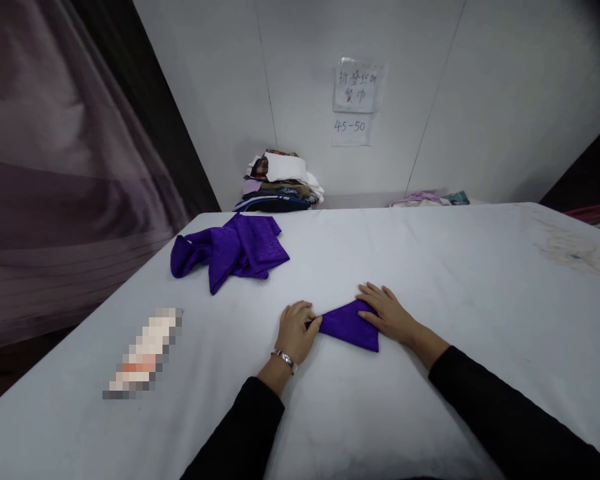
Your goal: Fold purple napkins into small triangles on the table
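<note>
A purple cloth napkin [349,325], folded into a narrow triangle, lies flat on the white-covered table [430,413]. At its pointed left tip my left hand [298,331] pinches the cloth between thumb and fingers; a bracelet circles that wrist. My right hand [386,313] rests over the napkin's wide right end, fingers stretched out and touching the cloth and the table beyond. Part of the napkin's upper right corner is hidden under those fingers. Farther back on the left, several purple napkins [240,250] lie in a loose, crumpled heap.
A pixelated, blurred-out object [147,353] lies at the table's left. Behind the far edge stands a pile of folded clothes [280,183], with more fabric [425,198] to its right. Paper signs [356,100] hang on the wall. A draped curtain [75,167] borders the left side.
</note>
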Motion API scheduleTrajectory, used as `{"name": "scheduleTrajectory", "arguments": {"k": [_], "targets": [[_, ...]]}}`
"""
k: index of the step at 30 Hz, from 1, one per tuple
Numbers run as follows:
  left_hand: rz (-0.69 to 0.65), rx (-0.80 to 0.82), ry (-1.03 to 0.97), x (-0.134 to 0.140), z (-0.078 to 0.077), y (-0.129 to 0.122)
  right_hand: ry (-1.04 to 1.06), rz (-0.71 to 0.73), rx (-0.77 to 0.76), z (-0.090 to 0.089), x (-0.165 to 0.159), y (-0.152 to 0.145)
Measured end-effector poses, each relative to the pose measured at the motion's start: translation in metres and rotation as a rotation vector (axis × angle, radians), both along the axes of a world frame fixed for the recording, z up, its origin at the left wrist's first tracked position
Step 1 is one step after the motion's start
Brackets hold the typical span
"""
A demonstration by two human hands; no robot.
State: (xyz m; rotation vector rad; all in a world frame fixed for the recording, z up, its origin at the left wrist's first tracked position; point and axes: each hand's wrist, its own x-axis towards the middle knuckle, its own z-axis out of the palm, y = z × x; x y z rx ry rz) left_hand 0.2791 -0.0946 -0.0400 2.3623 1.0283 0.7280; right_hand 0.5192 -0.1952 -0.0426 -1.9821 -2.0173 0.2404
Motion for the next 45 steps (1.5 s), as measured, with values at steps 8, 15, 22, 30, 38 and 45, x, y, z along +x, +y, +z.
{"name": "scheduleTrajectory", "arguments": {"k": [8, 15, 22, 30, 38, 45], "targets": [[0.012, -0.006, -0.029, -0.008, -0.007, 0.001, 0.013, 0.000, -0.016, 0.002, -0.001, 0.000], [-0.047, -0.070, 0.087, -0.007, -0.002, 0.000, 0.025, -0.001, -0.017, 0.003, -0.001, -0.001], [-0.055, -0.062, 0.139, -0.005, 0.004, -0.002, 0.020, -0.005, -0.016, 0.000, 0.000, -0.001], [0.024, -0.003, 0.156, 0.002, 0.004, -0.009, 0.017, -0.003, 0.000, 0.001, -0.001, -0.002], [0.115, 0.096, 0.173, 0.008, 0.005, -0.014, 0.019, -0.009, -0.011, 0.002, -0.001, -0.001], [0.166, 0.083, 0.165, 0.008, 0.007, -0.016, -0.014, -0.001, -0.040, 0.000, 0.000, 0.000]]}}
